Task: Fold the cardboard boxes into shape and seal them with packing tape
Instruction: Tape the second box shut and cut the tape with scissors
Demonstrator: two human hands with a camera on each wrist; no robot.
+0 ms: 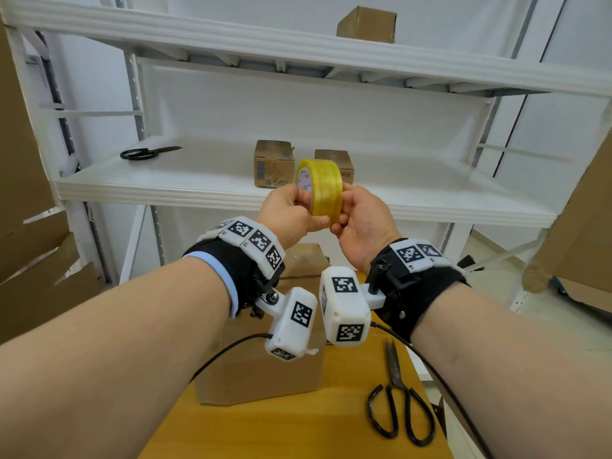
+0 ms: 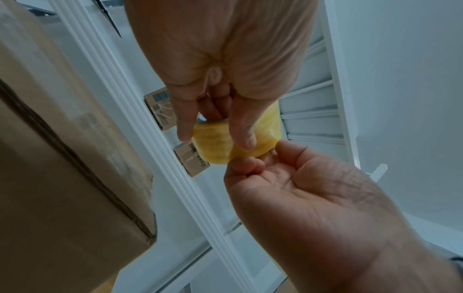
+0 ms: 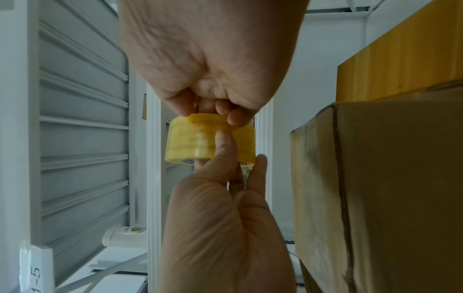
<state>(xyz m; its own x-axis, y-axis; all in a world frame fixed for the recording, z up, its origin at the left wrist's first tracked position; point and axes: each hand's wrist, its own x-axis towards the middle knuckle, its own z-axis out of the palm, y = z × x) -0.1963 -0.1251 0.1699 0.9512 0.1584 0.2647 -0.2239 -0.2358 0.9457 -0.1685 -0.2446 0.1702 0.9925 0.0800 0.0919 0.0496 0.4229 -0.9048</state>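
The yellow tape roll [image 1: 319,187] is held in the air between both hands, above a cardboard box [image 1: 261,369] on the table. It is gripped by the left hand [image 1: 291,217] and pinched at its rim by the right hand [image 1: 362,223].

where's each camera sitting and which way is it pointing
Head: worn on the head, looks forward and down at both forearms, the left hand and right hand gripping the tape roll before a white shelf.
Left wrist: looks along the left hand to the roll.
Right wrist: looks along the right hand to the roll.
All three views share the roll and both hands.
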